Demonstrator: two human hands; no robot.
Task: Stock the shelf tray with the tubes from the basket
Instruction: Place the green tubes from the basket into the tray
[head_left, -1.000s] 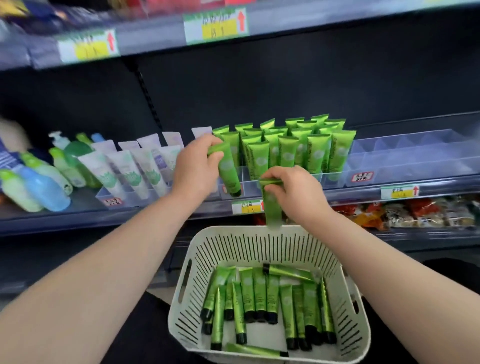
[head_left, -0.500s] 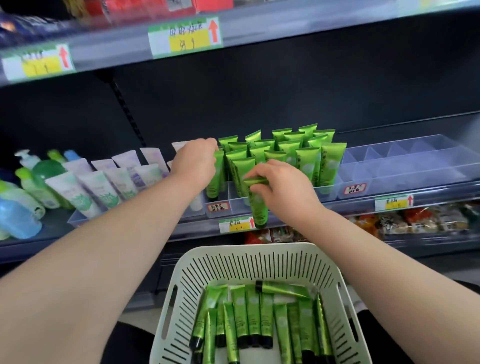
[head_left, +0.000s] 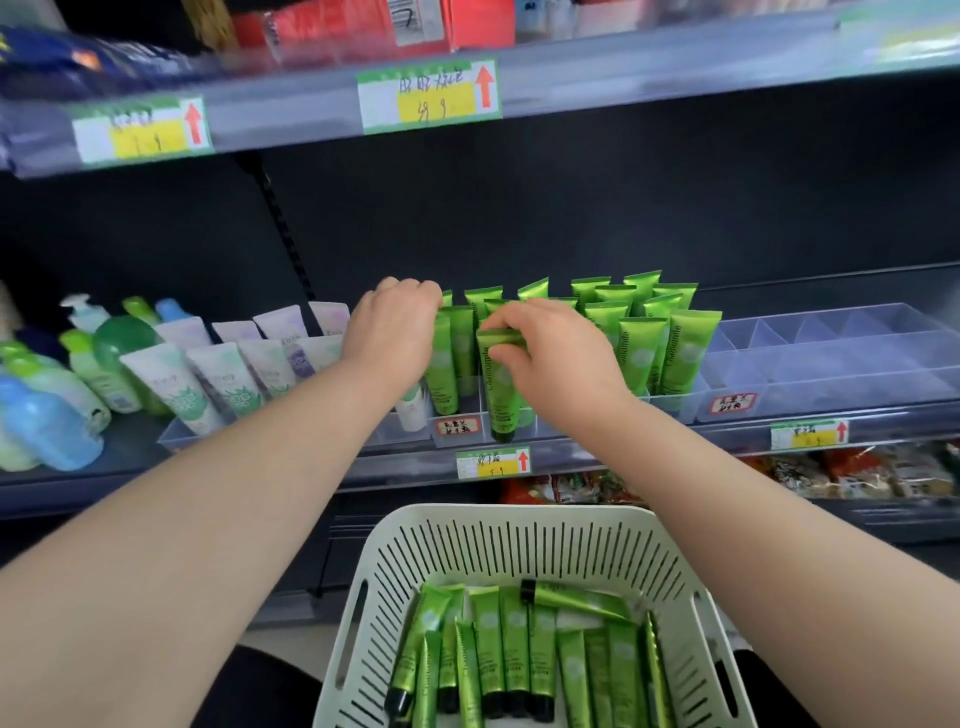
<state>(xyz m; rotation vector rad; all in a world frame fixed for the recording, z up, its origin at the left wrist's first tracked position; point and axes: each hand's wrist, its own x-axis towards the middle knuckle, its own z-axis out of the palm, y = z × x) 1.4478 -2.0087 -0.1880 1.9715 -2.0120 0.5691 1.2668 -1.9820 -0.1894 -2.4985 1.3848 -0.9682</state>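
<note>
While both bare forearms reach up from below toward the middle shelf, the right hand pinches the flat crimped end of one green tube between thumb and curled fingers. The tube hangs upright with its dark cap down, level with the front wall of the clear shelf tray, near the left end of the green rows. The left hand sits just beside it, back of the hand to the camera, its fingers curled over the top of the leftmost standing tube. Whether they actually grip that tube I cannot tell, since the hand hides them. More green tubes stand cap-down in tidy rows in the tray behind and to the right of the hands, and further right the clear compartments hold nothing. Below, close to the camera, a pale slotted basket carries the remaining tubes, which lie mostly side by side with caps toward the viewer, one lying crosswise on top at the far side. Left of the tray, white tubes lean in their own tray, and green and blue bottles stand at the far left. A yellow price tag hangs on the shelf edge below the held tube, and larger tags line the shelf above. Snack packets fill the lower shelf at right.
</note>
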